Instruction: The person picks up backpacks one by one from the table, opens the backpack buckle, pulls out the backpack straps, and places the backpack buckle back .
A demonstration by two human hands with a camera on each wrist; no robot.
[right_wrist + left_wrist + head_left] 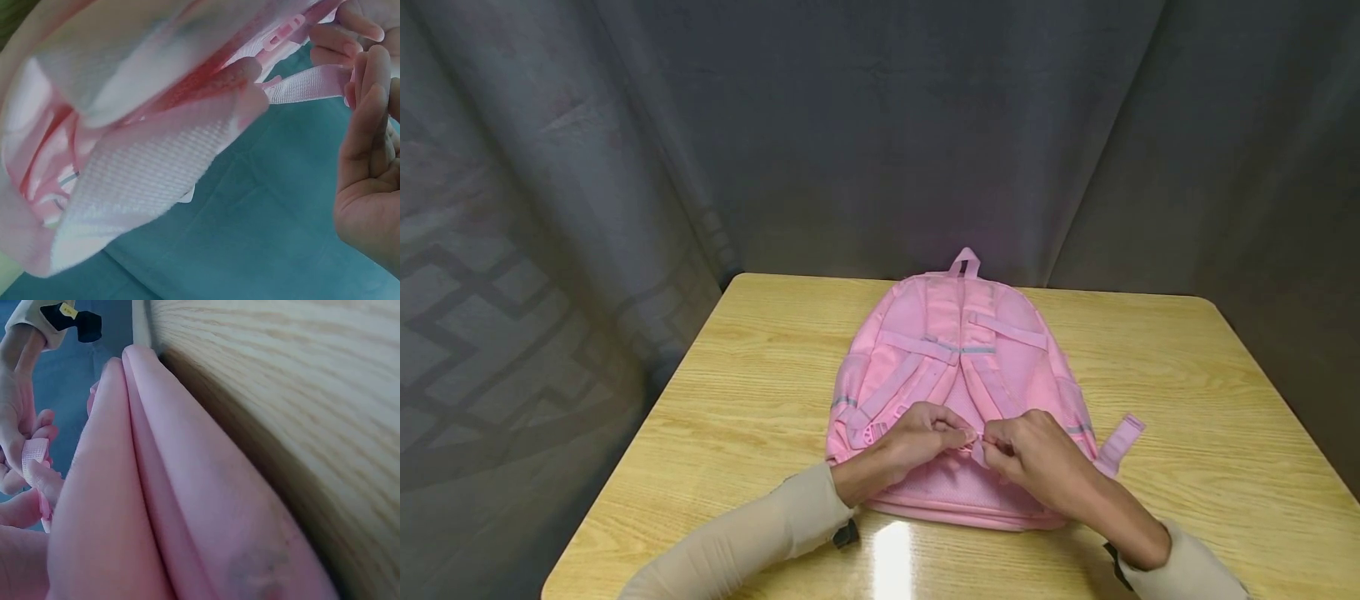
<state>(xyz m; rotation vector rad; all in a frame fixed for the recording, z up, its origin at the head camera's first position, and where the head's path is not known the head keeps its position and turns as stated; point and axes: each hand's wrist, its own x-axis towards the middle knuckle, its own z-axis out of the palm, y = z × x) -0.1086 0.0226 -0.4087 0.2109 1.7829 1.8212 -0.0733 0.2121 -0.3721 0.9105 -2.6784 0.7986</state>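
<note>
1. The left hand and right hand meet at the near end of one pink backpack, both pinching a thin webbing strap.
2. The strap could slip, since the pinch is slight.
3. The backpack lies face down, mid-table.
4. One table, two shoulder straps.

Occluded and cropped regions, approx.
Both hands are covering the strap junction; backpack is blurring w/ closeness; sleeves are running off-frame.
</note>
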